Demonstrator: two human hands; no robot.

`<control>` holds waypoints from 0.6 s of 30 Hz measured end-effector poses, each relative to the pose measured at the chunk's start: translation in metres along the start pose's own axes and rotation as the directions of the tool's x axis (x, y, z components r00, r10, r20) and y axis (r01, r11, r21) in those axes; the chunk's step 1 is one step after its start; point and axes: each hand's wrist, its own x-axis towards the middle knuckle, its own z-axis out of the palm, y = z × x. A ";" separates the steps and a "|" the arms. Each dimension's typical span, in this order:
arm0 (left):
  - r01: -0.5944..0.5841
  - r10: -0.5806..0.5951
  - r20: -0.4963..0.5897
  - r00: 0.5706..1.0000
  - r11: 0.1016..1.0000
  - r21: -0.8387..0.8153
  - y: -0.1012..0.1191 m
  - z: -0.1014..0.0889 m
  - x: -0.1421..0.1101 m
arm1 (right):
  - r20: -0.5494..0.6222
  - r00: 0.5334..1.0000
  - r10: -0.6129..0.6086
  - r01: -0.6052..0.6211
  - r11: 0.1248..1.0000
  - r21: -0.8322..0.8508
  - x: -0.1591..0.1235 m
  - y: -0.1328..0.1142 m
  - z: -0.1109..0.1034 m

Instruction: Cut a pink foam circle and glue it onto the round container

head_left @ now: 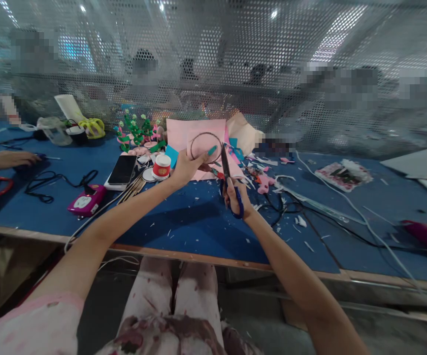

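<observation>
In my left hand (189, 169) I hold a piece of pink paper (202, 144) with a dark circle drawn on it, fingers closed on its lower edge. My right hand (238, 195) grips a pair of scissors (226, 165) with dark blades and blue handles. The blades point up, close to the right side of the circle. Behind the held piece stands a larger pink sheet (176, 129). Paper scraps (267, 182) lie just right of the scissors. A red and white paper cup (161, 166) sits left of my left hand.
A phone (123, 170), a purple device (86, 199), wooden sticks (134, 190) and small green and pink craft plants (137, 130) are on the left. Another person's hand (17, 160) rests at far left by red-handled scissors (1, 186). Cables (346, 197) cross the right; a perforated metal screen (213, 59) stands behind.
</observation>
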 end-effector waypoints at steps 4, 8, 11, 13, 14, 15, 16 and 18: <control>-0.018 0.018 -0.006 1.000 1.000 0.019 -0.001 -0.001 0.000 | -0.019 1.000 0.010 -0.009 0.998 0.066 0.000 -0.001 0.001; -0.045 0.045 0.006 0.999 0.999 -0.006 0.001 -0.001 -0.002 | -0.008 1.000 0.020 -0.019 0.994 0.107 0.000 -0.007 0.001; -0.042 0.042 0.011 0.999 0.999 -0.007 0.001 -0.002 -0.001 | -0.010 0.999 0.050 -0.048 0.990 0.134 0.000 -0.013 0.001; -0.040 0.040 -0.004 0.999 0.999 0.001 0.000 -0.002 0.000 | -0.010 0.999 0.047 -0.045 0.990 0.135 0.000 -0.015 0.001; -0.040 0.040 -0.012 0.999 0.999 0.004 -0.001 -0.002 0.000 | -0.008 0.999 0.036 -0.035 0.991 0.132 0.000 -0.015 0.001; -0.040 0.040 -0.016 0.999 0.999 0.007 -0.001 -0.002 0.000 | -0.002 1.000 0.020 -0.020 0.992 0.125 0.000 -0.014 0.000; -0.038 0.038 -0.016 0.999 0.999 0.009 -0.001 -0.001 0.001 | 0.010 1.000 0.004 -0.005 0.994 0.114 0.000 -0.013 0.000; -0.029 0.029 -0.010 1.000 0.999 0.013 -0.001 -0.001 0.001 | 0.033 0.999 -0.012 0.010 0.997 0.071 0.000 -0.010 -0.001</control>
